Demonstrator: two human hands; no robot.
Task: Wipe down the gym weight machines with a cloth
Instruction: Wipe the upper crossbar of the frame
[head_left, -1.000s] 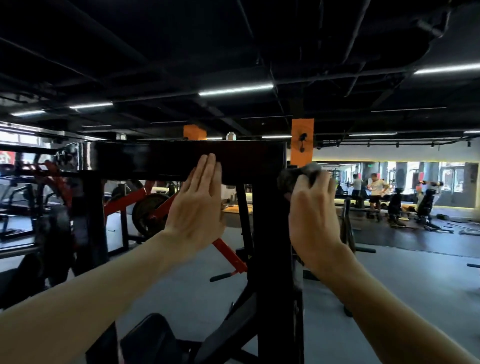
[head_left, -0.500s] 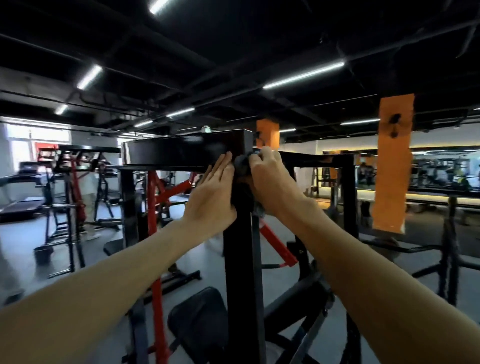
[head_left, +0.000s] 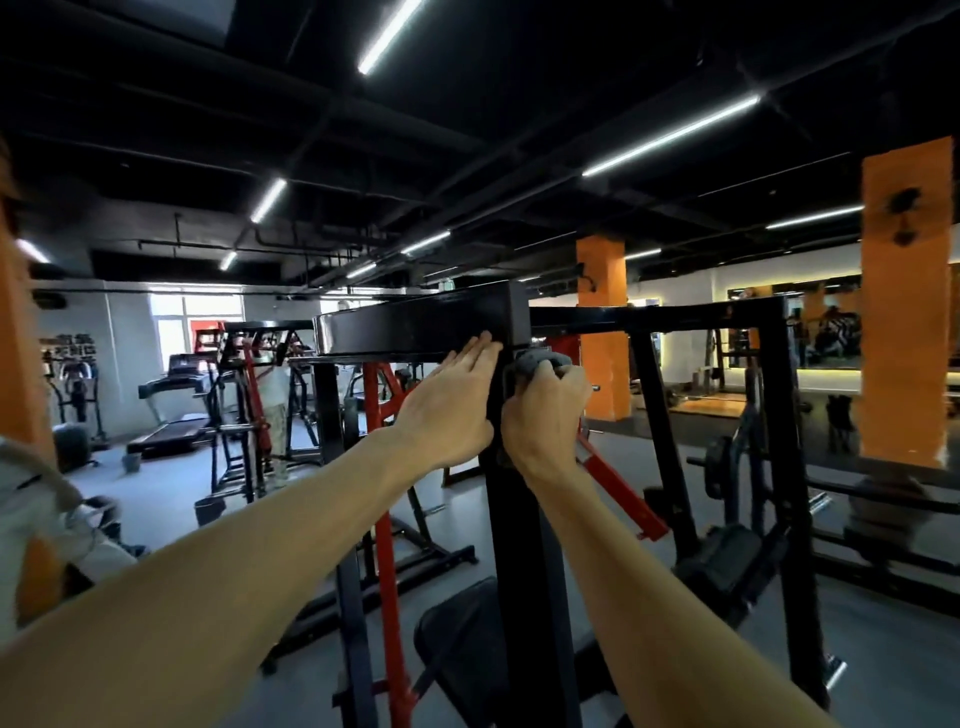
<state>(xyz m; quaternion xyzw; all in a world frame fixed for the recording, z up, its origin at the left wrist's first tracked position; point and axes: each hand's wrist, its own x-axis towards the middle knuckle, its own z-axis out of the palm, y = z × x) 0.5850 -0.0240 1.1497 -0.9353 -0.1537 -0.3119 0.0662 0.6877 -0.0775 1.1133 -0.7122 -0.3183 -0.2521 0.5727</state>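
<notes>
Left hand (head_left: 451, 410): flat, fingers straight and together, fingertips resting on the lower edge of the crossbeam (head_left: 415, 325), just left of the post (head_left: 519, 519).
Right hand (head_left: 545, 410): fingers curled round the cloth (head_left: 535, 361), pressing it to the right side of the post, just under the corner where post and crossbeam meet.
Cloth: grey, bunched, only its top shows above the knuckles.
Hands: close together, one either side of the post, not touching.
Machine: black frame, upright post, with a black seat pad (head_left: 457, 639) low beside it.
Behind: red and black machines, a treadmill (head_left: 171, 405) at left, orange pillars (head_left: 906, 301) at right, grey floor.
</notes>
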